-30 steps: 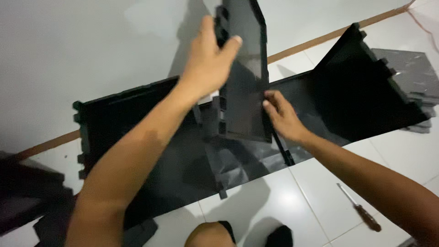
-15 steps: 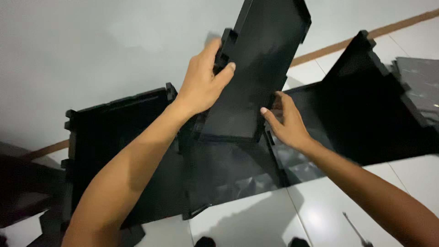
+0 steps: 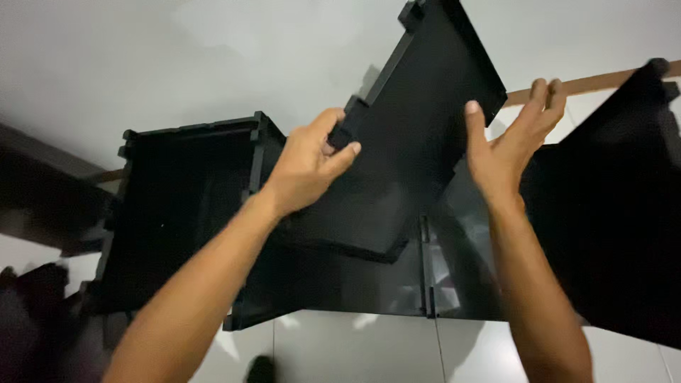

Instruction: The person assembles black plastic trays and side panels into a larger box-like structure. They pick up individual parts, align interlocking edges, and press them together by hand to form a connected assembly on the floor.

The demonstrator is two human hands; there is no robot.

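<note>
My left hand (image 3: 306, 169) grips the notched left edge of a black plastic panel (image 3: 411, 135) that stands tilted, leaning to the right. My right hand (image 3: 505, 150) is at the panel's right edge, fingers spread and pointing up, its thumb against the panel. The panel's lower end meets a long black base panel (image 3: 355, 280) lying on the floor. A black upright side panel (image 3: 177, 206) stands at the left end of the base. Another black side panel (image 3: 617, 213) rises at the right end.
The floor is white tile (image 3: 369, 351) with a brown strip (image 3: 603, 81) along the grey wall (image 3: 177, 57). Dark pieces (image 3: 39, 312) lie at the lower left. A dark object (image 3: 42, 188) juts in from the left.
The tilted panel has swung further to the right and upward. My right hand rose from the panel's lower right edge to its upper right edge and spread out. The view shifted up; the screwdriver left view.
</note>
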